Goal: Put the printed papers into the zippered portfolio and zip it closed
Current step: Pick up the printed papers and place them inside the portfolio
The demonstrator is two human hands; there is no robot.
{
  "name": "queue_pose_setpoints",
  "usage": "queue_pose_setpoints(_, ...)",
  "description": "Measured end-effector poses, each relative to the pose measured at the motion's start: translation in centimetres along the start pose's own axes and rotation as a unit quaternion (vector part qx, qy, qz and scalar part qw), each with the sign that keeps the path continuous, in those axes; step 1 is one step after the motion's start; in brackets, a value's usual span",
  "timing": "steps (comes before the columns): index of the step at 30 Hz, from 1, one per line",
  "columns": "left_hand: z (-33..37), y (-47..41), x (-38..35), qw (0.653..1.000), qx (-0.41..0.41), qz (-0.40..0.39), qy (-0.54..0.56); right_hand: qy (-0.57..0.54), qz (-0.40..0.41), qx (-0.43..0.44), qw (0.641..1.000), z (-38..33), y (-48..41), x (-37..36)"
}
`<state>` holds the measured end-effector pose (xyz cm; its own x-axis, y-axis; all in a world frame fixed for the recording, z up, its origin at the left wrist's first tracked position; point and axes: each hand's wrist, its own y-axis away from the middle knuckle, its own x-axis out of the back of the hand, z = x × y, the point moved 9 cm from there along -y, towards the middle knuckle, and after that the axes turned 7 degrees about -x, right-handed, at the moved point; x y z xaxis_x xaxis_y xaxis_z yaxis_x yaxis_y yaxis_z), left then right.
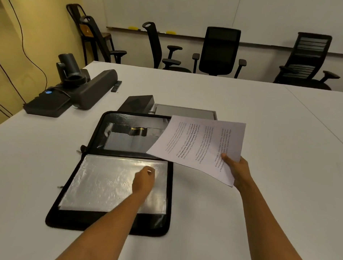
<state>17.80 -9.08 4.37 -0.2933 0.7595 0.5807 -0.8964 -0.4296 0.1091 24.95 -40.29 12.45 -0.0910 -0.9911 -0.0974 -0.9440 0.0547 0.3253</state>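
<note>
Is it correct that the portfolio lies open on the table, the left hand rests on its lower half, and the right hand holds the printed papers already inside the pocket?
Not quite. The head view shows the right hand holding the printed papers in the air above the open portfolio, not yet inside a pocket. The left hand does rest on its lower half.
</note>
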Motion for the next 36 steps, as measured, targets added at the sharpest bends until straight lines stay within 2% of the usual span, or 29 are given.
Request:
queue_pose_setpoints(5, -1.8, 2.7, -5.1, 0.984, -0.033, -0.079, -0.153, -0.022, 0.011, -0.018, 1.0, 1.6, -0.8, 0.6)
queue_pose_setpoints(8, -1.9, 3.4, -6.1, 0.969, -0.048, -0.066, -0.232, -0.023, -0.001, -0.02, 1.0, 1.9, -0.9, 0.7)
queue_pose_setpoints(13, -1.1, 3.1, -5.8, 0.96, -0.055, -0.052, -0.27, -0.023, 0.001, -0.029, 0.999, 2.5, -1.4, 1.2)
queue_pose_setpoints(22, -0.3, 1.6, -2.8, 0.976, -0.005, -0.004, -0.217, -0.038, 0.011, -0.043, 0.998, 3.0, -1.4, 2.0)
queue_pose_setpoints(36, 0.7, 1.4, -1.3, 0.986, 0.019, 0.035, -0.162, -0.044, 0.036, -0.034, 0.998, 3.1, -0.5, 4.4)
